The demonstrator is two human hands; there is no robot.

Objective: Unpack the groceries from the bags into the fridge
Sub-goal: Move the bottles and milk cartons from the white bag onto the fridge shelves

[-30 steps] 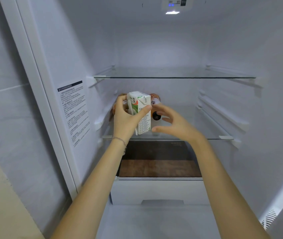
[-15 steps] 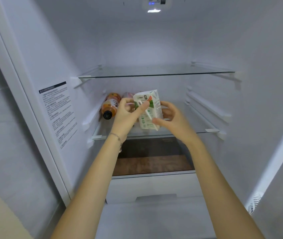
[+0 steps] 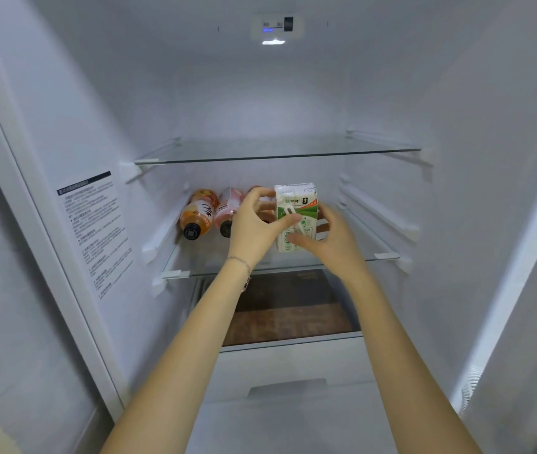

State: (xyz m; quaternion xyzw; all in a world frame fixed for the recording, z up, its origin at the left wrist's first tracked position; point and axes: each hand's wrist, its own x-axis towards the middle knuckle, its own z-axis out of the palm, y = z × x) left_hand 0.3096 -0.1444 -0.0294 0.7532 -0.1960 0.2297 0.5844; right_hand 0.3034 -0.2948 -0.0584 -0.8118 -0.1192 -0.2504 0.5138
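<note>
A small white and green drink carton [image 3: 296, 204] stands upright over the middle glass shelf [image 3: 352, 258] of the open fridge. My left hand [image 3: 255, 226] grips its left side, thumb across the front. My right hand [image 3: 332, 242] holds its right side and lower front. I cannot tell whether the carton's base touches the shelf. Left of it an orange bottle [image 3: 197, 213] and a pink bottle [image 3: 229, 208] lie on their sides, caps toward me. A third bottle is mostly hidden behind my left hand.
The upper glass shelf [image 3: 277, 155] holds nothing. Below the middle shelf a white drawer [image 3: 290, 362] sits under a glass cover. A label sticker [image 3: 95, 234] is on the left wall. Shelf rails [image 3: 378, 211] run along the right wall.
The carton has turned from tilted to upright and moved right and deeper over the shelf. My right hand has closed onto it. The view has shifted, showing the bottles on the left.
</note>
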